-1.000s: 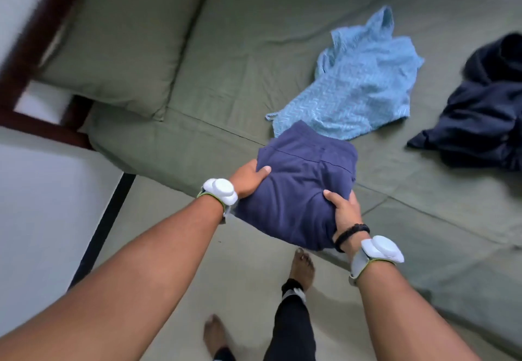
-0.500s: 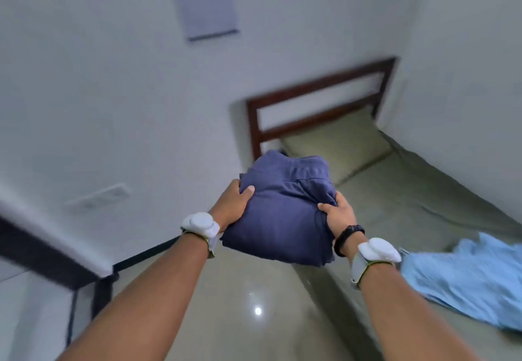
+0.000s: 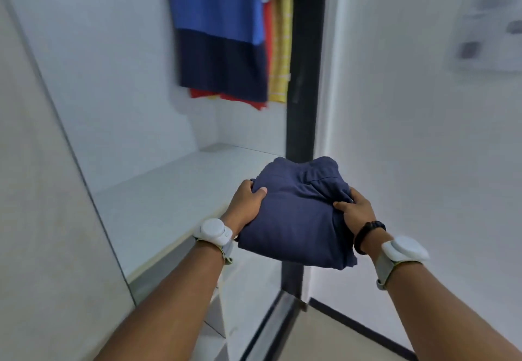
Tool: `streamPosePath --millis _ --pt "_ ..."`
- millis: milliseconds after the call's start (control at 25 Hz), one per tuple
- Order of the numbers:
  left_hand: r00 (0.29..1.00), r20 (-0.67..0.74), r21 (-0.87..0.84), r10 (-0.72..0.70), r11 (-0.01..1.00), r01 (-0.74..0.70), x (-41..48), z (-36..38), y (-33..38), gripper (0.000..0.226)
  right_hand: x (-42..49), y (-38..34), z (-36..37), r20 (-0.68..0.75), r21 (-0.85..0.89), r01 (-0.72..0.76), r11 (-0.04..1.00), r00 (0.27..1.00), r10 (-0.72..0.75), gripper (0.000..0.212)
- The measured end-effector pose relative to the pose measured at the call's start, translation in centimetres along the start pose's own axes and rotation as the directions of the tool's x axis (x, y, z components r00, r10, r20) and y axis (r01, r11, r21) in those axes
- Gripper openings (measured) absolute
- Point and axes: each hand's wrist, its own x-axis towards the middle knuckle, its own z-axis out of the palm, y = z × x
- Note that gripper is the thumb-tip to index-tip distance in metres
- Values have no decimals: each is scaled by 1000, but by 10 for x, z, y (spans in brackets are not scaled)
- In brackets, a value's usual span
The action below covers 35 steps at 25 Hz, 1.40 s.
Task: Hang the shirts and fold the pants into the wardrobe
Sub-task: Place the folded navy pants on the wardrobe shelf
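Observation:
A folded pair of navy blue pants is held in the air between both hands, in front of the open wardrobe. My left hand grips its left edge with the thumb on top. My right hand grips its right edge the same way. The bundle hovers over the front right corner of the wardrobe's white shelf. Above the shelf hang several shirts: a blue and navy one, a yellow striped one and a red one behind.
A black vertical frame post stands at the wardrobe's right edge, just behind the pants. A white wall fills the right side. The wardrobe's white left panel rises at the left. Beige floor shows below.
I have turned left from the bed to face the wardrobe. Both hands kept their grip on the folded pants and carried them up to the shelf's front.

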Motion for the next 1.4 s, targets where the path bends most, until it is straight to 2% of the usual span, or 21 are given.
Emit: streamPosePath --millis 160,280,440,600,720,800,840,920,960,1000,1040,1080,1120,1160,1200,1280,1360,1400 --pt "971 -224 -69 -86 995 72 48 -74 -27 20 86 -30 113 200 5 79 997 977 -79 45" --pt "907 -395 -91 -147 989 120 89 -116 -42 16 153 -45 193 375 37 123 992 918 -128 44" --pt "768 -601 -125 -222 975 184 127 -165 -47 16 223 -63 290 628 95 138 986 760 -167 44" --pt "608 -758 -126 -237 967 221 138 -204 -43 22 262 -82 377 767 140 157 978 607 -207 43" --pt "492 -811 -179 -316 935 306 134 -231 -66 18 262 -79 428 865 89 141 986 479 -147 40" --pt "446 -804 -213 -392 891 400 128 -237 -97 24 262 -60 450 876 35 153 988 471 -104 34" --pt "416 -809 -199 -416 859 471 127 -236 -112 23 266 -52 460 857 -15 181 983 510 -81 30" --pt "334 -879 -48 -340 760 648 130 -231 -130 32 265 -49 471 780 -166 391 905 614 -122 35" --pt "323 -914 54 -245 716 696 135 -226 -131 41 257 -50 474 763 -169 489 856 615 -200 40" --pt "370 -916 165 -155 695 700 144 -220 -130 46 245 -51 476 791 -90 571 816 539 -289 42" --pt "452 -884 263 -118 674 690 152 -211 -131 48 232 -46 477 849 33 644 764 385 -362 42" --pt "534 -834 336 -138 641 690 158 -201 -134 49 217 -37 476 910 133 720 681 183 -371 43" --pt "583 -787 381 -204 582 718 160 -192 -142 49 204 -22 474 961 159 801 576 8 -276 47" --pt "589 -760 400 -276 515 758 159 -183 -153 49 201 -2 470 991 114 878 466 -67 -118 57" --pt "565 -761 395 -318 464 793 155 -178 -165 49 210 15 467 1000 25 931 364 -29 5 69" --pt "531 -775 372 -342 431 822 150 -179 -175 50 250 32 465 974 -218 922 319 185 130 85" --pt "542 -763 380 -354 432 818 152 -178 -170 52 289 31 457 884 -456 848 269 396 250 84" --pt "542 -770 386 -338 430 816 153 -178 -169 52 300 25 455 836 -541 811 223 490 249 81"
